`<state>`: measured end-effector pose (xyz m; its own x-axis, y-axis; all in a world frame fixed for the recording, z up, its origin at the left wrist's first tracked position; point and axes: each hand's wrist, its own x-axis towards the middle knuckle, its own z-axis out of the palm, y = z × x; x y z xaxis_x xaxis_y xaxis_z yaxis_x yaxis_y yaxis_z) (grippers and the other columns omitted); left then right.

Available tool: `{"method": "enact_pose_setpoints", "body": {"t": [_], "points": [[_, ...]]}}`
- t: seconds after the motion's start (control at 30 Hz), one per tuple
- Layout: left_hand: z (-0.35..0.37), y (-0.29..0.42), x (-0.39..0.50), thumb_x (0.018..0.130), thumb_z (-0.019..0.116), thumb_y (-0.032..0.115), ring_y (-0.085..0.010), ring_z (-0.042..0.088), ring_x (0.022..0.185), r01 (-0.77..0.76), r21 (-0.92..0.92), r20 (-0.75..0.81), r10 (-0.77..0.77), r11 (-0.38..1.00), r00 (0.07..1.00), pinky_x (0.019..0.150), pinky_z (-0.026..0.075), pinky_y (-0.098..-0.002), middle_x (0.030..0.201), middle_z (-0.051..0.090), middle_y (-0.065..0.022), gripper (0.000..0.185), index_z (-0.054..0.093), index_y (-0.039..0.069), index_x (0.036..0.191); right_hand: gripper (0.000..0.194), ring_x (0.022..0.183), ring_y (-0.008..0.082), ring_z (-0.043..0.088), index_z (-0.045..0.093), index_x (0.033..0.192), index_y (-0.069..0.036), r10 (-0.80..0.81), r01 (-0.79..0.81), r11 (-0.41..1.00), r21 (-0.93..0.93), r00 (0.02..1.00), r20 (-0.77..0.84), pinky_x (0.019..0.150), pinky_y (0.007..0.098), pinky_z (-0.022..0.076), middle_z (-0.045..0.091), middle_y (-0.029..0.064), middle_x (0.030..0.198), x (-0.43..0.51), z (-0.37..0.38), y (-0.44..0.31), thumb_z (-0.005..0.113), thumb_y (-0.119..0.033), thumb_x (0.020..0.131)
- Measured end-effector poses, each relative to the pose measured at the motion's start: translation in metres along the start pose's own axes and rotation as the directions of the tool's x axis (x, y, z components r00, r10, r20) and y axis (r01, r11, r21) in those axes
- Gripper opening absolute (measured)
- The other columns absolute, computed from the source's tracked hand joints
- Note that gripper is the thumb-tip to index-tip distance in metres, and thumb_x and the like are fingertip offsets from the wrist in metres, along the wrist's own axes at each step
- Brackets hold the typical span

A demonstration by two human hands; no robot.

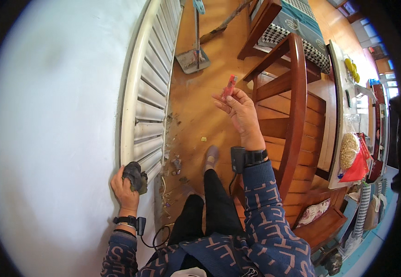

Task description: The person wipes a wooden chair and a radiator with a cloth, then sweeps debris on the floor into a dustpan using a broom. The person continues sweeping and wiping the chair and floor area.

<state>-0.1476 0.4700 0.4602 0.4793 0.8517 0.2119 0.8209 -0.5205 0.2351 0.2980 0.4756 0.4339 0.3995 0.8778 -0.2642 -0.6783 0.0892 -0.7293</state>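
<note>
My left hand (125, 189) grips a crumpled dark rag (136, 177) at the near end of a cream-coloured radiator (129, 104) on the wall. Held up over the floor, a small red object (229, 87), apparently a cigarette lighter with a metal top, is pinched between the thumb and fingers of my right hand (239, 110). Its lower part is partly covered by the fingers. Just right of that hand stands the armrest of a reddish-brown wooden bench (296, 114).
A long-handled dustpan (192, 61) holding debris stands beyond the radiator, near a branch (223, 27). Dirt and scraps (176, 164) litter the floor along the wall. To the right, a table (338, 93) carries bananas (352, 69) and a bag of peanuts (349, 151).
</note>
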Motion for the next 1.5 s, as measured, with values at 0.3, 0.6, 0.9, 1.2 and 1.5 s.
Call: {"method": "enact_pose_setpoints", "body": {"t": [0.3, 0.6, 0.9, 1.2, 1.5], "points": [[0.005, -0.01, -0.001, 0.075, 0.056, -0.008, -0.0413, 0.05, 0.115, -0.027, -0.019, -0.009, 0.027, 0.999, 1.0, 0.1, 0.042, -0.0494, 0.137, 0.056, -0.0172, 0.014, 0.056, -0.002, 0.087, 0.023, 0.11, 0.0314, 0.067, 0.059, 0.122, 0.0, -0.141, 0.14, 0.984, -0.114, 0.99, 0.005, 0.092, 0.0402, 0.0585, 0.069, 0.0143, 0.11, -0.018, 0.03, -0.052, 0.056, -0.001, 0.099], [0.004, -0.012, -0.001, 0.072, 0.056, -0.012, -0.0426, 0.049, 0.117, -0.026, -0.053, -0.017, 0.025, 0.998, 1.0, 0.101, 0.042, -0.05, 0.138, 0.056, -0.0165, 0.02, 0.058, -0.002, 0.089, 0.028, 0.103, 0.029, 0.07, 0.058, 0.124, -0.002, -0.144, 0.146, 0.983, -0.113, 0.989, 0.028, 0.081, 0.0377, 0.0618, 0.07, 0.0148, 0.109, -0.028, 0.044, -0.064, 0.059, 0.0, 0.095], [0.003, -0.014, 0.0, 0.074, 0.057, -0.009, -0.0415, 0.05, 0.116, -0.014, -0.068, -0.015, 0.013, 0.998, 1.0, 0.1, 0.043, -0.0496, 0.136, 0.057, -0.0158, 0.018, 0.059, -0.001, 0.089, 0.029, 0.101, 0.0294, 0.071, 0.058, 0.121, -0.004, -0.17, 0.177, 0.972, -0.156, 0.984, 0.053, 0.076, 0.0361, 0.063, 0.07, 0.0136, 0.104, -0.034, 0.057, -0.059, 0.057, 0.003, 0.093], [0.007, -0.018, -0.004, 0.072, 0.057, -0.01, -0.0414, 0.05, 0.116, -0.017, -0.053, -0.032, 0.015, 0.998, 0.999, 0.101, 0.042, -0.0495, 0.136, 0.056, -0.0158, 0.021, 0.06, -0.001, 0.09, 0.022, 0.073, 0.0175, 0.062, 0.059, 0.112, -0.004, -0.198, 0.212, 0.963, -0.163, 0.975, 0.101, 0.06, 0.0291, 0.0552, 0.063, 0.0072, 0.084, -0.036, 0.074, -0.046, 0.055, 0.0, 0.09], [0.005, -0.018, -0.003, 0.07, 0.058, -0.011, -0.0402, 0.05, 0.118, 0.0, -0.06, -0.001, 0.0, 0.998, 1.0, 0.102, 0.042, -0.0481, 0.137, 0.056, -0.0138, 0.024, 0.06, 0.0, 0.091, 0.034, 0.05, 0.0046, 0.042, 0.062, 0.076, -0.005, -0.09, 0.04, 0.907, -0.418, 0.991, -0.099, 0.045, 0.0217, 0.0319, 0.048, -0.0045, 0.059, -0.048, 0.093, -0.035, 0.07, -0.034, 0.094]]}}
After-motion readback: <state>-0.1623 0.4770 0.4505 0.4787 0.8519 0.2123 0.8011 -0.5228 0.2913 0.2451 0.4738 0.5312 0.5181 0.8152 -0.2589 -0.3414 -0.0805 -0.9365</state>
